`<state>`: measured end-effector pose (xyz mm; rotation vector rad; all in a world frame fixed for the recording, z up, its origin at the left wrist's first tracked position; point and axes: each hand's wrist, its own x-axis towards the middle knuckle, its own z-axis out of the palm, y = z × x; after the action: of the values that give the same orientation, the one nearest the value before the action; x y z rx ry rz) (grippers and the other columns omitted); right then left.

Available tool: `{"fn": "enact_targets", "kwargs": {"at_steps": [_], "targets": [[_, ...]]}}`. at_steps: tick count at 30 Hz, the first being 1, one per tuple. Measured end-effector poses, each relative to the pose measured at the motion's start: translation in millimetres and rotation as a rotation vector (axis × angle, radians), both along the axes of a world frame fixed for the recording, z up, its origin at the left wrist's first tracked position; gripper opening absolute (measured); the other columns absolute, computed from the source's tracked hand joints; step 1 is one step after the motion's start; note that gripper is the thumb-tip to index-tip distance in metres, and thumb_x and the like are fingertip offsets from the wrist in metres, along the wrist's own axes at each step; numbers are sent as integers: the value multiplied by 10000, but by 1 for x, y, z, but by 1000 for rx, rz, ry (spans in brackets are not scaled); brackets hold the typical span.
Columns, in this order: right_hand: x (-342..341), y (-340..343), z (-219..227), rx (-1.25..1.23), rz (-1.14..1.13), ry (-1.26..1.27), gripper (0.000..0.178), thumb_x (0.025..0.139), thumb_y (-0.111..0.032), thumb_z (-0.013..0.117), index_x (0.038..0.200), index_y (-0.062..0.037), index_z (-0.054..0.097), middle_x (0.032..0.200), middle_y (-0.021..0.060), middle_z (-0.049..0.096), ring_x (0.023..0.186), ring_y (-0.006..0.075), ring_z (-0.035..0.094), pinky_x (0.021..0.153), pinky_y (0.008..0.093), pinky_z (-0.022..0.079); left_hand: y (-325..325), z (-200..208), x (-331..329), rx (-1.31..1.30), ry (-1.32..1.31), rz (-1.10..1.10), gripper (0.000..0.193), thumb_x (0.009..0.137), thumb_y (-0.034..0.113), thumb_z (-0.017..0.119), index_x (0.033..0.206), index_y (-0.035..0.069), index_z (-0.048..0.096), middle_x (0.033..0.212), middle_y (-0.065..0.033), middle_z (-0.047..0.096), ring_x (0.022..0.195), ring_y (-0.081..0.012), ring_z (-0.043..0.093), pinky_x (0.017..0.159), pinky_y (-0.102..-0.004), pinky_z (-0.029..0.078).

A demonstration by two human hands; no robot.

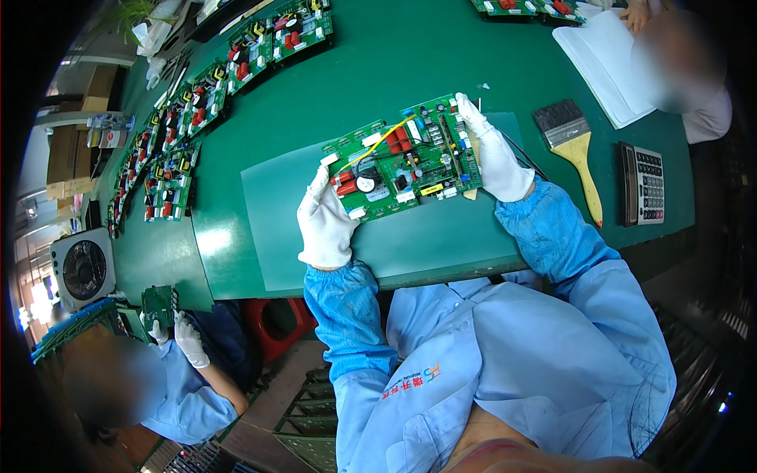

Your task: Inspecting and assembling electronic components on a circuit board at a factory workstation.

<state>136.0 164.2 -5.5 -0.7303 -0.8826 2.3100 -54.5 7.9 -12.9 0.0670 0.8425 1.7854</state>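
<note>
Between my two white-gloved hands I hold a green circuit board (430, 162), tilted above the table. It carries red and white parts, a round white-topped part, and a yellow wire across its face. My left hand (325, 219) grips the board's left edge, and my right hand (495, 154) has its upper right edge. Some of the fingers are hidden behind the board. Beneath it a pale translucent sheet (276, 236) lies on the green table (394, 47). Right of my right hand rests a wide brush (572, 146) with dark bristles and a yellow handle.
A calculator (648, 185) sits at the right, by an open notebook (603, 67) and another person. Rows of similar circuit boards (189, 110) line the table's left side. At lower left a co-worker's gloved hands (189, 339) hold a board near a fan (83, 268); a red stool (272, 319) stands nearby.
</note>
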Motion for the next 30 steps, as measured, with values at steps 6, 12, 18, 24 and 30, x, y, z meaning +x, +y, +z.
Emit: {"fn": "enact_targets", "kwargs": {"at_steps": [6,12,18,24,30], "targets": [[-1,-1,-2,116,0,-1,472,1018,-317,380,1398,-37,398,1368,18,456,1227,109,442,1047,267,340,-1,-3,-3,-4,12,0,370,953,258,483,1226,12,518,1245,-139,553,1141,-284,552,938,-482,470],[-1,-1,2,-6,25,11,451,1020,-322,376,1370,-43,433,1315,6,495,1170,95,480,1015,254,370,-1,2,2,-2,-8,23,382,956,249,478,1243,-2,501,1221,-157,573,1106,-276,577,896,-446,505],[-2,-2,-2,103,-26,-1,463,986,-417,449,1255,-49,528,1200,4,550,1070,72,505,970,233,384,-3,-2,-3,87,-20,-48,401,960,255,467,1259,-11,483,1234,-163,562,1115,-278,570,914,-441,494],[-2,2,-12,9,-25,35,483,991,-407,442,1293,-35,501,1256,10,520,1132,82,476,1013,242,345,-1,0,0,65,-12,-15,398,968,254,452,1260,-15,478,1243,-167,552,1118,-279,568,913,-439,497],[1,1,-9,145,15,-42,544,997,-390,430,1390,-15,397,1387,43,430,1274,112,383,1089,263,264,-6,3,1,84,0,-14,394,975,251,439,1260,-20,475,1241,-170,549,1119,-279,567,925,-443,495]]}}
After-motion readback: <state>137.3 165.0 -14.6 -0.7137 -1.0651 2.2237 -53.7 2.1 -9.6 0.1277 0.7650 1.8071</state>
